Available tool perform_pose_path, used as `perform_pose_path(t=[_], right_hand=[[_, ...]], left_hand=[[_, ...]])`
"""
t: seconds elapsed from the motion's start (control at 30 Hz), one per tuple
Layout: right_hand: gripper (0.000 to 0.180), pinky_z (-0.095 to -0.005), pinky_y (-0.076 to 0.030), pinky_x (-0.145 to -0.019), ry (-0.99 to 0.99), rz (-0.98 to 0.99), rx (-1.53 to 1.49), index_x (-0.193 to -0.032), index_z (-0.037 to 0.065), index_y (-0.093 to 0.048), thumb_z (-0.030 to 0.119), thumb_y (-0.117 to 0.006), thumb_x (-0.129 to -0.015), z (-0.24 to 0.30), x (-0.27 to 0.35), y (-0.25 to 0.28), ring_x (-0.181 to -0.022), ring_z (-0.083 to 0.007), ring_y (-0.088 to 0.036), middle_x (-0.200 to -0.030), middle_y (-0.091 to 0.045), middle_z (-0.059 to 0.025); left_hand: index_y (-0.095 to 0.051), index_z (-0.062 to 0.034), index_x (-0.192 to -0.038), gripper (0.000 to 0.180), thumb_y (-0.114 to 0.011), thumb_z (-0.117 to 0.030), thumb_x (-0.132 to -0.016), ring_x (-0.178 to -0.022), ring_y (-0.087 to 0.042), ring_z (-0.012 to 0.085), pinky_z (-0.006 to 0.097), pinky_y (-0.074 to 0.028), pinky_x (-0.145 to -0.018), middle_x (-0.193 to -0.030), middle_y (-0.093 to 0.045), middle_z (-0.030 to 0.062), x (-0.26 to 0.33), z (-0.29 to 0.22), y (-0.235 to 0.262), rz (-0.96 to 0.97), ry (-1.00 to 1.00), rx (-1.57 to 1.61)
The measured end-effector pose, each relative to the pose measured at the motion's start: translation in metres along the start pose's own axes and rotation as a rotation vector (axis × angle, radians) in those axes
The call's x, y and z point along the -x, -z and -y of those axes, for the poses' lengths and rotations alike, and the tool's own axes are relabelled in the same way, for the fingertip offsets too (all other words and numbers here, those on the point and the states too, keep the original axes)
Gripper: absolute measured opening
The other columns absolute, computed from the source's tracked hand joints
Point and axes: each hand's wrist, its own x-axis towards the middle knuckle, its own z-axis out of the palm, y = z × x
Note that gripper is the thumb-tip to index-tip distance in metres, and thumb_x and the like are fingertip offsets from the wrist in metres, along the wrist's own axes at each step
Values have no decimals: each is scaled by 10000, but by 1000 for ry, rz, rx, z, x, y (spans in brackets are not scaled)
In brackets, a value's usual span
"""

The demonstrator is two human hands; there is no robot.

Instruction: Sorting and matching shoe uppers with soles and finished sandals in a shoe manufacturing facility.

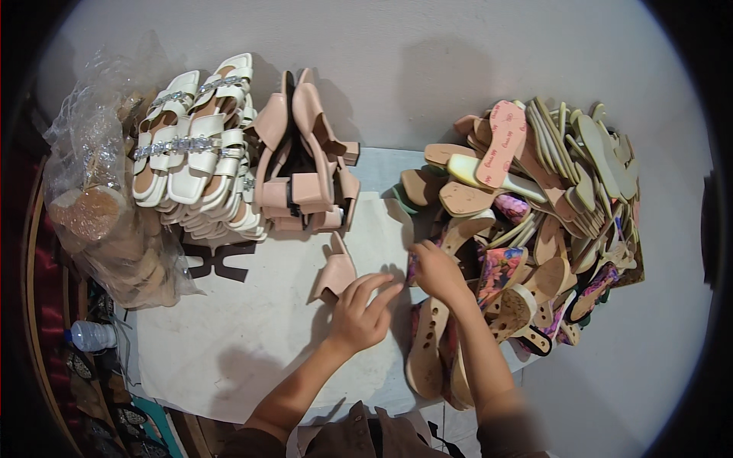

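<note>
Two hands are at work over a pale cloth (252, 336) spread on the bench (382, 172). From where I watch, my left hand (359, 313) lies flat near the middle of the view, fingers (376, 290) loosely spread and pressing on the cloth, holding nothing. Just at its 11 o'clock, touching or nearly touching the fingertips, sits a single pink heeled mule (334, 271), tipped on its side. My right hand (437, 271) is at 2 o'clock from the left one, close beside it, fingers curled down into the near edge of a big heap of loose shoe soles (534, 206); I cannot tell whether it actually grips one, since the fingertips are hidden among the soles.

At 12 o'clock from the mule stands a stack of matching pink mules (305, 160), leaning against each other. Left of that, at 10 o'clock, is a pile of white strappy sandals (195, 149) with glittering bands. Further left, a clear plastic bag (99, 206) holds tan cork-like pieces, and a plastic water bottle (90, 334) lies at 8 o'clock near the rim.
</note>
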Motion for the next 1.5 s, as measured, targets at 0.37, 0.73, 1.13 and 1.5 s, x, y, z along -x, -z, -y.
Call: perform_pose_path(t=[0.37, 0.73, 1.13, 1.5], right_hand=[[494, -378, -454, -782, 326, 381, 817, -788, 30, -661, 512, -554, -764, -88, -48, 21, -837, -284, -608, -856, -646, -132], [274, -402, -434, -833, 609, 478, 691, -962, 94, -643, 250, -438, -870, -118, -38, 78, -908, -290, -594, -890, -636, -131], [342, -446, -418, -858, 469, 226, 134, -1055, 48, -554, 205, -534, -752, -129, -84, 81, -993, -363, -526, -1060, -560, -193], [626, -446, -342, -969, 498, -3, 335, -1211, 116, -499, 441, -648, -696, -123, -74, 106, -1138, -344, -441, -1207, -485, -169]], left_hand=[[-543, 12, -1029, 305, -435, 11, -743, -920, -549, 348, 394, -445, -807, -991, -554, 186, -63, 13, -128, 69, 651, 78], [-548, -16, -1079, 401, -602, -172, -714, -1018, -539, 331, 366, -452, -834, -1086, -559, 206, -86, 102, -218, 393, 572, 171], [-507, -74, -1150, 404, -504, -294, -811, -996, -546, 372, 421, -449, -835, -1077, -573, 215, -110, 93, -240, 381, 870, 206], [-594, -55, -1008, 304, -525, -204, -752, -867, -591, 354, 424, -497, -712, -1001, -577, 194, -122, 61, -217, 371, 449, -112]])
